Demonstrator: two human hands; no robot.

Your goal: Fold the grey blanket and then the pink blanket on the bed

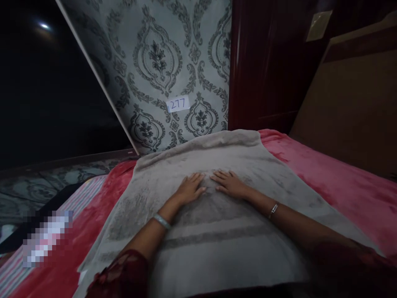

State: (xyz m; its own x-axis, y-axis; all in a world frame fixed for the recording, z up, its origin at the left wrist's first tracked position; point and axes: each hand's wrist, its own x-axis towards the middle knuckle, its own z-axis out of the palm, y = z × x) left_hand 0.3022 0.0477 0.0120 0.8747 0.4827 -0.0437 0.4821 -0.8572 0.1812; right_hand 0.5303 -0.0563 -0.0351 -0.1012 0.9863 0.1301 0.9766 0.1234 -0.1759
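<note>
Fingers (218,175) of the left hand (190,189) and right hand (231,185) are resting lightly spread, palms down, released and grasping nothing. Both hands are touching the grey cloth (214,248), side by side with a gap between. It is lying over the red cover (313,165), its far edge running up near the wallpaper (158,62).

Uneven pressing would, I judge, be bunching the soft cloth into creases; pushing forward could be dragging it askew over the cover. The bracelet (273,210) might be snagging the pile if that wrist dips.

On the wallpaper, a white card (178,103) is showing "277" in handwritten blue. A mark (130,152) on the screen's (58,91) lower frame is staying too small to read.
</note>
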